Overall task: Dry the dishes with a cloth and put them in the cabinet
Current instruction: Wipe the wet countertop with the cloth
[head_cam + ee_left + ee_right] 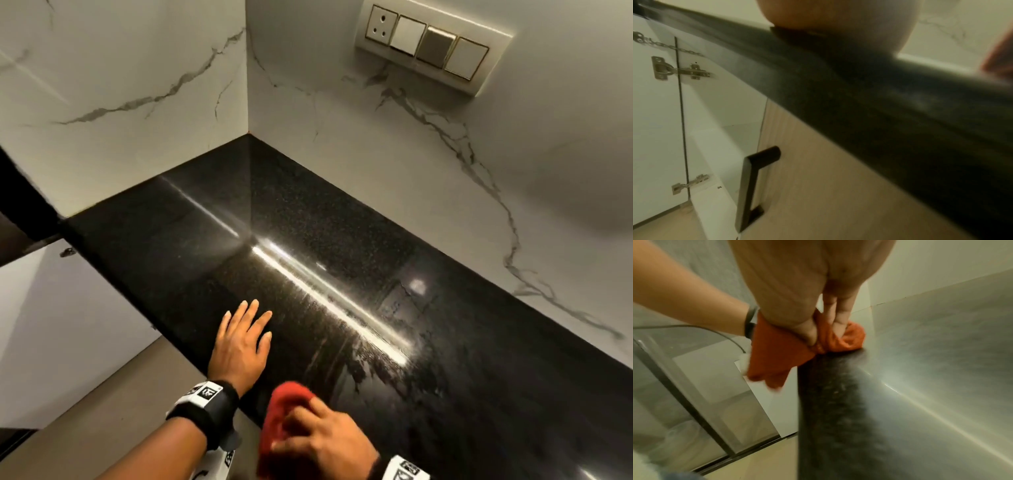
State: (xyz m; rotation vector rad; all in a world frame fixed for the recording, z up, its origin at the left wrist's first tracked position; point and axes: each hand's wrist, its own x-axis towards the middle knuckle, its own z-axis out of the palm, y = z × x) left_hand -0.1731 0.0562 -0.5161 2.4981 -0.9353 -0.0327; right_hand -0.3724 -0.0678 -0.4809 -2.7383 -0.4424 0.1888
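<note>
A red cloth (pixel 281 421) lies bunched at the front edge of the black granite counter (pixel 308 219), and my right hand (pixel 322 442) grips it. In the right wrist view the cloth (pixel 777 353) hangs partly over the counter edge, pinched between thumb and fingers (pixel 838 318). My left hand (pixel 245 339) rests flat on the counter near its front edge, fingers straight and spread, holding nothing. Wet streaks show on the counter right of the hands. No dishes are in view.
White marble-patterned walls (pixel 428 171) meet in a corner behind the counter, with a switch panel (pixel 431 48) up on the right one. Below the counter a white cabinet door (pixel 655 113) stands open on hinges, next to a wood-toned front with a black handle (pixel 752 183).
</note>
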